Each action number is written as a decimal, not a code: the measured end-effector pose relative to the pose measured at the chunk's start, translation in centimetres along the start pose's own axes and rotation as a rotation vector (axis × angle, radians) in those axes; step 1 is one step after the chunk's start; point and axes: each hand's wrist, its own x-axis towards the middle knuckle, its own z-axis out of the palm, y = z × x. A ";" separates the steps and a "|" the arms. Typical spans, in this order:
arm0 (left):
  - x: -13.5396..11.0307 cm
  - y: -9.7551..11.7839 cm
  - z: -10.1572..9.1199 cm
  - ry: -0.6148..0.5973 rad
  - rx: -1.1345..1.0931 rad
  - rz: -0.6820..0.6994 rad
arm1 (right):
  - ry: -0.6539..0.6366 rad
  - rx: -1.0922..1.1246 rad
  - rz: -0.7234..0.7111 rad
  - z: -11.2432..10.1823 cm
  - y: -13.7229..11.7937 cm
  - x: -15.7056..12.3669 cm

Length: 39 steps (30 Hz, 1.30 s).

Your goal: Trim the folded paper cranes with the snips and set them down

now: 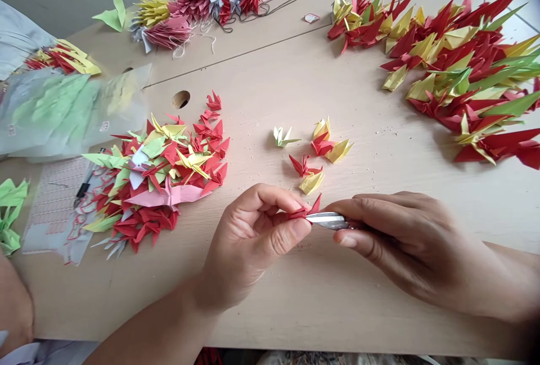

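Note:
My left hand (248, 235) pinches a small red paper crane (304, 211) between thumb and fingers, low over the wooden table (295, 297). My right hand (396, 241) grips a shiny metal tool (327, 220), and its tip meets the crane. Just beyond my hands lie a few loose small cranes (318, 148), red, yellow and one pale green.
A heap of mixed paper cranes (160, 176) lies at the left, a large spread of red, yellow and green ones (455, 67) at the right. Strung cranes (202, 2) lie at the back. Plastic bags (63, 109) and a printed sheet (53, 207) sit far left.

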 end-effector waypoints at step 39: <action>-0.6 0.1 0.8 0.141 0.271 0.197 | -0.010 -0.041 -0.024 -0.1 0.1 0.0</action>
